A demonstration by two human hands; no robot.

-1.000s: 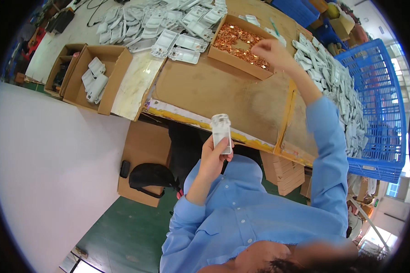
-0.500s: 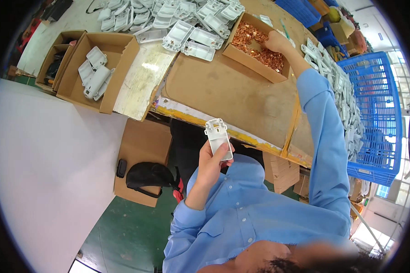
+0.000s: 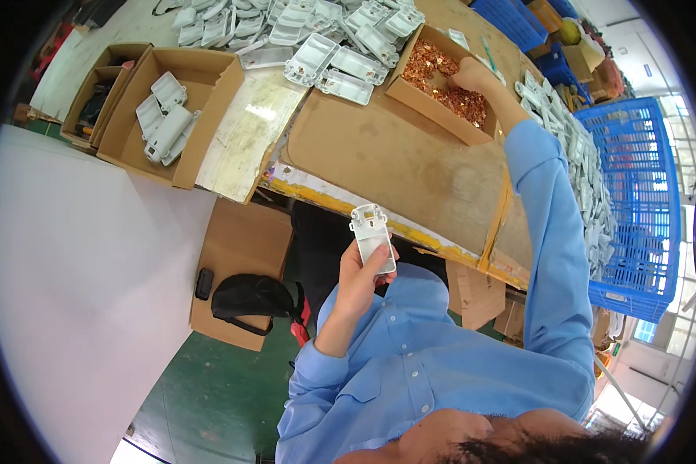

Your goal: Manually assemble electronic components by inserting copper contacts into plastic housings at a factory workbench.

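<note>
A white plastic housing [image 3: 371, 241], rectangular with a hinged-looking top end, is gripped in my left hand [image 3: 357, 274] just off the table's front edge. The thumb presses on its inner face and the fingers wrap behind it. My right hand [image 3: 474, 77] reaches into a shallow cardboard box [image 3: 441, 116] of small copper-coloured metal pieces [image 3: 424, 66]. Its fingers are bent together, their tips down at the pieces; whatever they pinch is hidden.
Many white housings [image 3: 313, 58] are heaped along the far side. More lie in a pile [image 3: 576, 155] beside a blue plastic crate [image 3: 634, 193] at right. A cardboard box [image 3: 228, 85] holding a few housings stands at left. A black bag [image 3: 255, 298] rests below the table.
The whole view has shifted slightly. My left hand still holds the housing, and my right hand stays in the box of copper-coloured pieces, moved very little.
</note>
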